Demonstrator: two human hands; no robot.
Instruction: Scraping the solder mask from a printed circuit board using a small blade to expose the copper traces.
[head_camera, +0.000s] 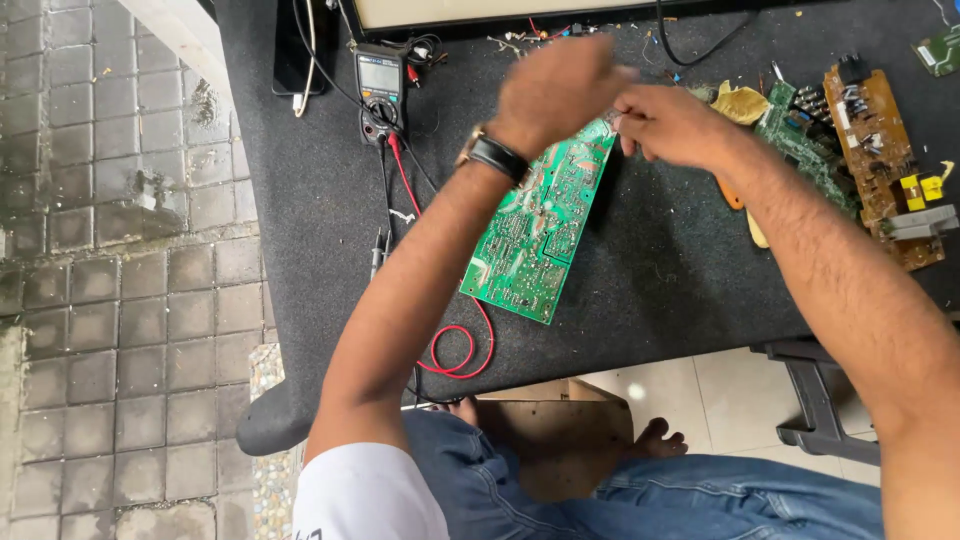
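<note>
Green rectangular printed circuit board (540, 225) lies mid-worktop, solder side up. Both hands work its far end: left hand (555, 90) blurred, grip unreadable; right hand (672, 122) fingers pinched at the far corner. Black multimeter (381, 85) beyond. Likely inspection step; next needs steady board.

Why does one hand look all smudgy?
Head view: the left hand is smeared by motion blur, while the right hand and the green rectangular circuit board beneath look sharper; light is soft and even, without glare on the dark grey felt tabletop.
</note>
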